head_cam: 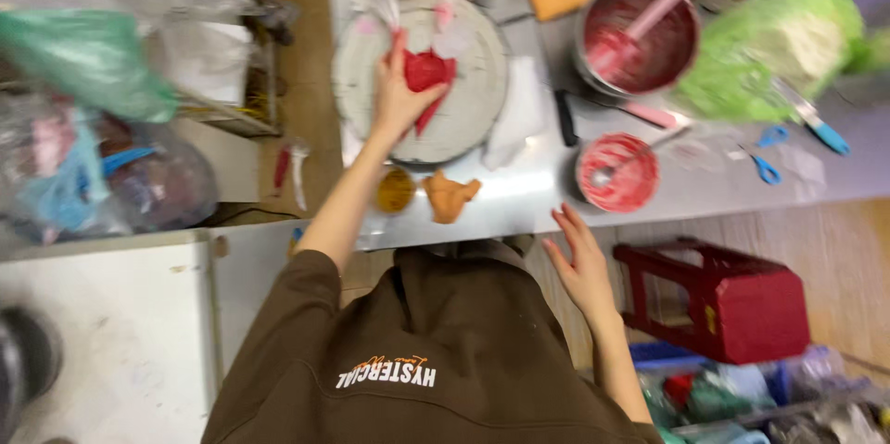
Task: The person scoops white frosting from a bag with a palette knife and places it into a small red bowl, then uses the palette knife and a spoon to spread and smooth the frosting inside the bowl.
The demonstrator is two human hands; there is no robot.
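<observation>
- Left hand (400,96) was stretched out over the round grey slab (357,82), fingers spread flat and pressing on a red lump of clay (428,69) in the middle of it, not gripping it.
- Right hand (579,259) was empty, fingers loose and open, hovering just off the near edge of the metal table (705,180).
- Just beside the slab, nearer the person: an orange clay blob (450,196) and a small yellowish cup (395,190).
- Further right sat a small bowl (618,172) smeared red, and behind it a bigger pot (638,33) with a pink stirrer.
- Blue scissors (766,166) lay past the bowl; a red stool (723,300) stood on the floor by the right hand.
</observation>
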